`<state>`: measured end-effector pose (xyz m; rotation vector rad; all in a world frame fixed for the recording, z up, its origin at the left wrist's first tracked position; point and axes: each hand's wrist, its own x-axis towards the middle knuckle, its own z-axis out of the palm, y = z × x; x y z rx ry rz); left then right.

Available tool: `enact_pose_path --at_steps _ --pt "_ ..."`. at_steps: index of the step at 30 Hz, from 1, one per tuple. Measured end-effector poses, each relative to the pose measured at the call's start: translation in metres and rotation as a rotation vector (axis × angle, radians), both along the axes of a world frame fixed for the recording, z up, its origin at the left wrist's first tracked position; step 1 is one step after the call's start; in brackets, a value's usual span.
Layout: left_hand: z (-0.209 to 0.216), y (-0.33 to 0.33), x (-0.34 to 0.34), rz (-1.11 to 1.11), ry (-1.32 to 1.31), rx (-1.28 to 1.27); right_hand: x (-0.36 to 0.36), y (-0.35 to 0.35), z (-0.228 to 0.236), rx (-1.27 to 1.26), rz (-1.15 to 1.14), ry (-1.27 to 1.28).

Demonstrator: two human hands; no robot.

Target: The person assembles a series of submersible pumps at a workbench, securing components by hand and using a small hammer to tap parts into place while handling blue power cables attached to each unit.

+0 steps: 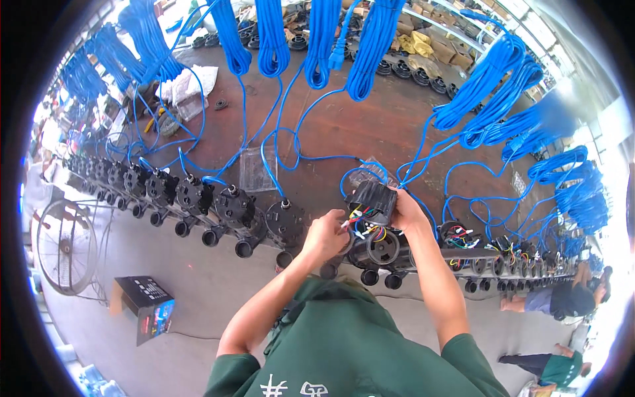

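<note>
My right hand grips a black plastic housing cover, tilted up so its hollow underside faces me. Red, yellow, green and white wires run between the cover and the round black pump-like body below it. To the left of the wires, my left hand is closed, thumb and fingertips pinched on a thin wire end with a pale tip. A blue cable loops beside the cover. Close on the left stands a black unit with its cover on and a blue cable in its top.
Similar black units line the bench edge on both sides; several on the right show loose wires. Blue cable bundles hang above the brown bench top. A cardboard box and a wheel are at lower left. Two people are at right.
</note>
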<state>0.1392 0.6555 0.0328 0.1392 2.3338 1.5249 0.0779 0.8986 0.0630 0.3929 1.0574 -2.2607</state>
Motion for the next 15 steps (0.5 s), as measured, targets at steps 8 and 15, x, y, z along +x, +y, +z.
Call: enact_pose_path --at_steps 8,15 --pt "-0.037 -0.011 0.005 -0.003 -0.188 0.579 0.003 -0.001 -0.022 -0.129 -0.044 0.082" --pt "0.001 -0.016 0.013 0.018 -0.308 0.609 0.000 -0.004 -0.025 -0.048 0.028 0.228"
